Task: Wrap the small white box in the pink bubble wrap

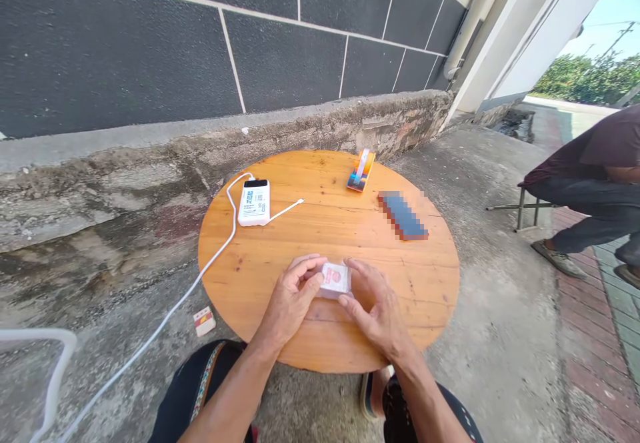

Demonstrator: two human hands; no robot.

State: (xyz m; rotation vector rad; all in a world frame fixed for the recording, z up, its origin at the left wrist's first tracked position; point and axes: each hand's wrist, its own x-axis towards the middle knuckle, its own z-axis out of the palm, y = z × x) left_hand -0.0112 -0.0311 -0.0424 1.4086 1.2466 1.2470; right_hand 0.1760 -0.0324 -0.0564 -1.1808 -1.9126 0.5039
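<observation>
A small clear box with red print on a white face (335, 277) rests on the round wooden table (280, 243), near its front. My left hand (294, 296) has its thumb and fingers on the box's left end. At the right end, my right hand (373, 303) curves around the box, thumb at the lower right corner and index finger near the upper right one. Both hands hold the box between them.
A white power bank (255, 203) with a white cable lies at the table's back left. A tape dispenser (361, 171) and a blurred dark phone (403, 216) lie at the right. A small packet (204, 321) is on the ground. A person (600, 169) sits at far right.
</observation>
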